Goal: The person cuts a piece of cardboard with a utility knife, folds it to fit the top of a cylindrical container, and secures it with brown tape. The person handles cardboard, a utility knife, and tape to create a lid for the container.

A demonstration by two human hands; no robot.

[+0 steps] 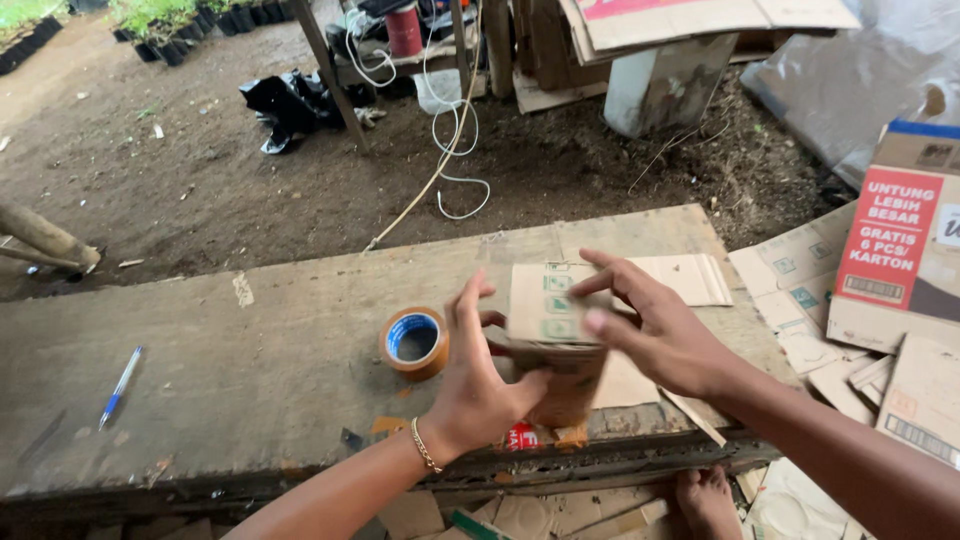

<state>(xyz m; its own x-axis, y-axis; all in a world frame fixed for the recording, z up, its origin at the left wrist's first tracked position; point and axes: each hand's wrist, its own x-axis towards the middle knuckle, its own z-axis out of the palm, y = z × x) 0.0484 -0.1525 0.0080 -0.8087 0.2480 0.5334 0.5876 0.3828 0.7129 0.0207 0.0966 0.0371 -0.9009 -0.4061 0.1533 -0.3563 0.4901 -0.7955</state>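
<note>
Fingers of both hands (560,350) hide cardboard box (555,330) — contents unseen.

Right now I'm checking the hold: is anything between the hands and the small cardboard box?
Nothing visible. The left hand presses directly on the box from the side and the right hand lies on its top flap. The tape roll sits apart on the table, left of the hands.
</note>
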